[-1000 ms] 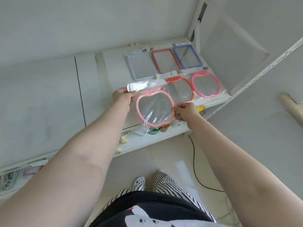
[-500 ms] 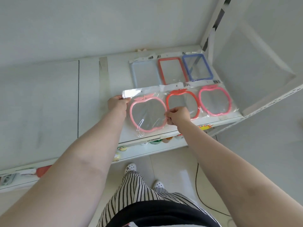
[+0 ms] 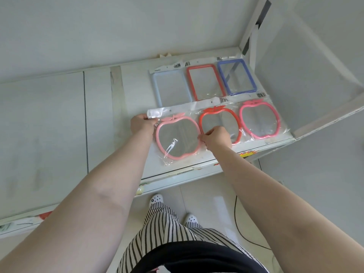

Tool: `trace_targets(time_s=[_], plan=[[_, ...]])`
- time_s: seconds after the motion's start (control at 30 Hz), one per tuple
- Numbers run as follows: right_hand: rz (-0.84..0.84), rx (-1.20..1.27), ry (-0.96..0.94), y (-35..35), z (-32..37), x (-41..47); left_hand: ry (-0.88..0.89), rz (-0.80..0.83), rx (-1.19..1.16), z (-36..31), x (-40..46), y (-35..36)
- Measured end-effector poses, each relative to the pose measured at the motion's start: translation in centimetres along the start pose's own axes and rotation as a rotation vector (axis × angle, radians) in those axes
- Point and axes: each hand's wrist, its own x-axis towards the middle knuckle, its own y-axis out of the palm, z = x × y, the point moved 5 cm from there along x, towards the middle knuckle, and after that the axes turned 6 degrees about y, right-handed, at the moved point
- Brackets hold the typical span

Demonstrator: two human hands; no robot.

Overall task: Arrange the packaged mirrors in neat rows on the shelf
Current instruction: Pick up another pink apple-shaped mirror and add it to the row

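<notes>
The right hand [image 3: 215, 137] covers part of the red mirror [image 3: 220, 123]; barcode labels [image 3: 223, 99] are too small to read.

Free room and obstructions on the shelf

The left part of the shelf [image 3: 59, 119] is left bare for passage; the right part is covered by two rows of packaged mirrors [image 3: 206, 99], touching or overlapping, and closed off by the side panel [image 3: 307, 62] and back wall [image 3: 118, 30].
</notes>
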Motion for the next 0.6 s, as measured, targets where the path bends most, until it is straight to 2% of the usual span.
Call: trace_targets(time_s=[0.2,0.3,0.37,0.4,0.47,0.53,0.6], plan=[[-0.019,-0.062,-0.014,0.2,-0.4,-0.1,0.079,-0.073,0.094,-0.2,-0.2,-0.4],[-0.037,-0.101,-0.028,0.2,-0.5,-0.1,0.196,-0.160,0.360,-0.9,-1.0,-0.8],[-0.062,-0.108,-0.037,0.1,-0.6,0.1,0.365,-0.225,0.544,-2.1,-2.7,-0.1],[-0.094,-0.094,-0.049,0.0,-0.7,0.3,0.473,-0.203,0.599,-2.6,-3.8,0.9],[-0.225,-0.082,-0.105,-0.6,-1.0,0.5,0.633,-0.049,0.735,-2.8,-5.9,3.8],[-0.345,-0.121,-0.161,-1.2,-1.4,0.6,0.634,0.128,0.886,-1.7,-7.4,6.5],[-0.341,-0.203,-0.197,-1.2,-1.9,0.8,0.548,0.241,0.989,-0.1,-8.0,8.0]])
